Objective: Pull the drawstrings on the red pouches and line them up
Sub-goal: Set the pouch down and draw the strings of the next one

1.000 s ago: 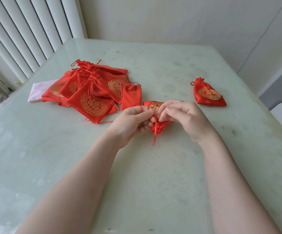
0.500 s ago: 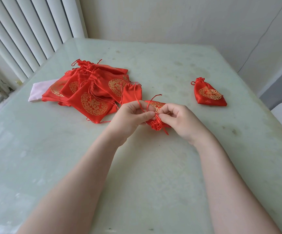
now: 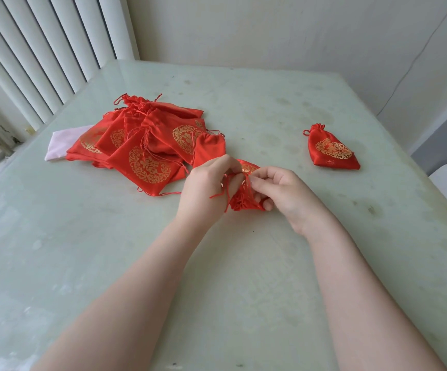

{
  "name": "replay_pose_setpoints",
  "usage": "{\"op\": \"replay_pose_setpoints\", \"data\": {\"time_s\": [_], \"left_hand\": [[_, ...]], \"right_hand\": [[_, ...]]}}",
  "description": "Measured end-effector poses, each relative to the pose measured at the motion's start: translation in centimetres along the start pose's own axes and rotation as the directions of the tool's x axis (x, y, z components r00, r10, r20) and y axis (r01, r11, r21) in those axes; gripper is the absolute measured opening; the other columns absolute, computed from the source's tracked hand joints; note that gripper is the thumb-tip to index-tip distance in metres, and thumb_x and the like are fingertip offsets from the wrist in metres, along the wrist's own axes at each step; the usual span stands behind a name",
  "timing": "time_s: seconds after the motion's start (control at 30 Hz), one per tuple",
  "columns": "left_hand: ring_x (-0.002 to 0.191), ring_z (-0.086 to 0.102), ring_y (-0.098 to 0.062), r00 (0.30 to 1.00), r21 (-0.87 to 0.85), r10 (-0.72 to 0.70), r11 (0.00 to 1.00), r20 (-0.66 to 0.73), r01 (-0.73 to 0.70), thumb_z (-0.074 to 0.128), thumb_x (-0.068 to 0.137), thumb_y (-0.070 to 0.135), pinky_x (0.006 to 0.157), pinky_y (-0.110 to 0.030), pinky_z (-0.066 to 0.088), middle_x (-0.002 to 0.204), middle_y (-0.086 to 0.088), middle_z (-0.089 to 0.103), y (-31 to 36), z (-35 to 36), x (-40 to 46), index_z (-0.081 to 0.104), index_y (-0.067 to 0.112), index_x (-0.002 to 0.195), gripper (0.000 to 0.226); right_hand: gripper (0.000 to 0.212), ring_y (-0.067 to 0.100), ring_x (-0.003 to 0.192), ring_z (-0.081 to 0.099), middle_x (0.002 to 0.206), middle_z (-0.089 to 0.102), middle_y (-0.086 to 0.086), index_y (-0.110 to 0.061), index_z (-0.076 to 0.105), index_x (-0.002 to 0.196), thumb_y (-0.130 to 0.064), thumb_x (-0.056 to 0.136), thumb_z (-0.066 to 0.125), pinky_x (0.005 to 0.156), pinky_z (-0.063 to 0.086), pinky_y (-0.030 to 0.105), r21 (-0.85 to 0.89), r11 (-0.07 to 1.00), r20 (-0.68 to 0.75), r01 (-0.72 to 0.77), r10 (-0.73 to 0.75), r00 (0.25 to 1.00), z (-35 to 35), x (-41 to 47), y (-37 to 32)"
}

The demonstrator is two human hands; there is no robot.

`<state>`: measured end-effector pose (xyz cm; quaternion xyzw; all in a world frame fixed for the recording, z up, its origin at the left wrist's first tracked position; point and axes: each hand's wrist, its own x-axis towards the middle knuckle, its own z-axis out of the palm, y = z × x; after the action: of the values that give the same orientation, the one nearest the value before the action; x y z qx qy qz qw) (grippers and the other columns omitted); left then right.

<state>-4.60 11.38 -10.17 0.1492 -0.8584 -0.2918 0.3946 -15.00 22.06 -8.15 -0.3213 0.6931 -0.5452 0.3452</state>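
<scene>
While mouth of pouch in hand (image 3: pixel 246 203) sits gathered at frame centre: left hand (image 3: pixel 206 188) pinches drawstring (image 3: pixel 226 195), right hand (image 3: pixel 284 191) grips pouch; judgement: pull cords apart evenly, hold fabric steady. Left of centre: pile of pouches (image 3: pixel 147 148) over pink cloth (image 3: pixel 62 145), loose cords may snag. Right: finished pouch (image 3: pixel 329 151) alone on tabletop (image 3: pixel 243 277), row start.

Head view: worn on the head, facing forward and down over the table (image 3: pixel 243 290), near the forearms.
Other views: none; nothing shared.
</scene>
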Motion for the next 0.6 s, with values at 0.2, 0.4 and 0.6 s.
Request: {"op": "replay_pose_setpoints", "data": {"time_s": [0.2,0.4,0.6], "left_hand": [[0.064,0.053,-0.01,1.0,-0.044,0.009,0.999,-0.023,-0.01,0.062,0.08,0.012,0.058,-0.023,0.046,0.076,0.005,0.06,-0.3,0.0,0.2,0.064,0.006,0.082,0.007],[0.064,0.055,-0.011,0.997,-0.086,0.075,0.993,-0.002,-0.075,0.064,0.081,0.012,0.059,-0.011,0.042,0.074,-0.003,0.063,-0.3,-0.2,0.3,0.063,0.002,0.082,0.01],[0.06,0.062,-0.012,0.997,-0.165,0.046,0.986,0.063,-0.035,0.064,0.082,0.011,0.056,-0.02,0.049,0.068,-0.002,0.064,-0.2,0.0,0.1,0.064,0.002,0.081,0.009]], "right_hand": [[0.017,0.004,0.048,0.042,0.054,0.049,-0.003,-0.018,0.063,0.078,-0.004,0.087,0.058,0.042,0.029,0.014,0.064,0.998,0.003,-0.011,0.011,1.0,0.2,0.0,0.1],[0.014,0.01,0.06,0.051,0.064,0.057,-0.005,-0.018,0.06,0.075,-0.011,0.087,0.059,0.056,0.039,0.022,-0.285,0.955,-0.239,0.079,-0.151,0.959,-0.5,0.3,0.2],[0.023,0.016,0.071,0.055,0.075,0.061,0.001,-0.014,0.054,0.07,-0.009,0.091,0.047,0.066,0.041,0.025,-0.257,0.962,-0.38,0.092,-0.189,0.906,-1.6,0.7,0.1]]}}
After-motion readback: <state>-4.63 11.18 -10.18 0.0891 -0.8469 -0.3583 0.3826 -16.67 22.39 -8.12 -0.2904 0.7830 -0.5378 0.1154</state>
